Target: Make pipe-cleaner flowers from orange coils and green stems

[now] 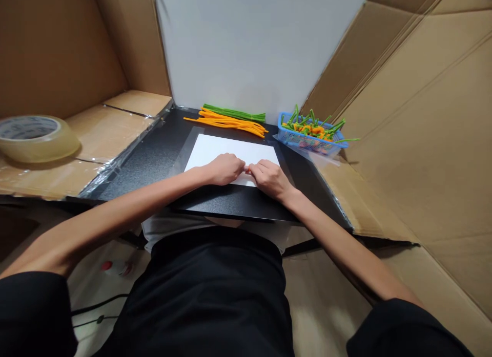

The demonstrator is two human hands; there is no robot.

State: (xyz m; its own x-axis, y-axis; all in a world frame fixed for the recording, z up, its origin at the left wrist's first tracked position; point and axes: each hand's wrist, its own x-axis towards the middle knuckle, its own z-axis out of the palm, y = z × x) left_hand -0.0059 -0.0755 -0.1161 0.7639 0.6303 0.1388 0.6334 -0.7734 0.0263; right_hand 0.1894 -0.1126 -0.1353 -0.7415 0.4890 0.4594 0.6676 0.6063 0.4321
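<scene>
Both our hands meet over the flat white rectangular sheet (pixel 219 146).
Above the sheet's near half, we pinch a small orange piece (pixel 248 169), mostly hidden, in our right hand (pixel 271 179); our left hand (pixel 226 168) is closed beside it, though we cannot tell what it grips. Beyond the sheet on the black surface (pixel 134 165) lie long orange fuzzy strips (pixel 230 122) and green ones (pixel 234 112); beyond its right corner sits a blue plastic basket (pixel 298 141).
</scene>
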